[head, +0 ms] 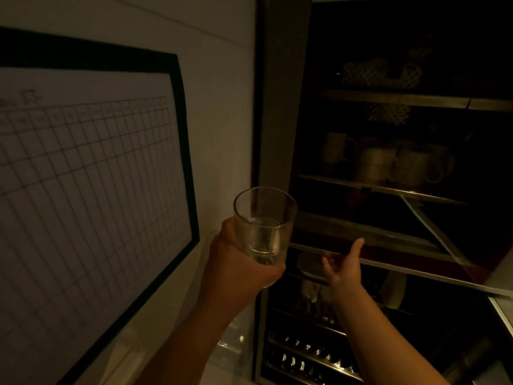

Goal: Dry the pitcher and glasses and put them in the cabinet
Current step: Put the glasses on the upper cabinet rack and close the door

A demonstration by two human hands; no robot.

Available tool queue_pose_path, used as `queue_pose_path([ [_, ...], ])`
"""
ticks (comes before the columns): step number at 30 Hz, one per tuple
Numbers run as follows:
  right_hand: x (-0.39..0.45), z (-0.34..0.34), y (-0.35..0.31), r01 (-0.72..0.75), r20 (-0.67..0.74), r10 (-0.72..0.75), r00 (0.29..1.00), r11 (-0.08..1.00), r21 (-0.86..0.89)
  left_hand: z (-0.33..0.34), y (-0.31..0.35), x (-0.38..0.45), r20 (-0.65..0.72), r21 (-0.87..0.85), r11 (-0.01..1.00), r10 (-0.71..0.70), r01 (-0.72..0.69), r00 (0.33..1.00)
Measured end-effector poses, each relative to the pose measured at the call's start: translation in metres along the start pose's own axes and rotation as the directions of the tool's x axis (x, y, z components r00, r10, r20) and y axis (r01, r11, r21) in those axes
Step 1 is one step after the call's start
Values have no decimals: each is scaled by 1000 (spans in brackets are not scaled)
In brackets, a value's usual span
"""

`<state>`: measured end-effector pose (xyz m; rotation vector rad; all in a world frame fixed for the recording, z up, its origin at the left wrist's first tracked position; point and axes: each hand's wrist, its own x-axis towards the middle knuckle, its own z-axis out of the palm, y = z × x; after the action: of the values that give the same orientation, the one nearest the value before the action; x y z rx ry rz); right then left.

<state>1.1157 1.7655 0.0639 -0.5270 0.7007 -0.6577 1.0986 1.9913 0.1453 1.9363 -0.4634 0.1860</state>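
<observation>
My left hand (238, 259) grips a clear drinking glass (265, 218) round its lower part and holds it upright in front of the cabinet's left frame. My right hand (344, 265) is raised beside it with fingers spread and relaxed, close to the lower edge of the lifted glass door (416, 270); whether it touches the edge I cannot tell. The open cabinet (280, 107) is dark inside. No pitcher is in view.
White mugs (388, 162) stand on a middle shelf, and patterned items (380, 73) lie on the top shelf. Below the door, wire racks hold more glassware (305, 354). A framed grid chart (83, 190) hangs on the wall to the left.
</observation>
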Motion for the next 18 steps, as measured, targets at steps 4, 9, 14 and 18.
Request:
queue_pose_path([
  [4, -22, -9, 9, 85, -100, -95, 991, 992, -98, -8, -1, -7, -8, -27, 1000, -2, 2, 1000],
  [9, -36, -31, -2, 50, -18, -52, 999, 996, -68, -18, -2, -26, 7, -38, 999, -9, 9, 1000],
  [14, -66, -43, -20, 354, -224, -450, 865, 862, -363, -31, 2, -43, 10, -97, 994, -49, 50, 999],
  [18, -128, 12, -60, 964, 484, -845, 227, 125, -234, -39, 6, -48, 9, -92, 995, -39, 40, 999],
])
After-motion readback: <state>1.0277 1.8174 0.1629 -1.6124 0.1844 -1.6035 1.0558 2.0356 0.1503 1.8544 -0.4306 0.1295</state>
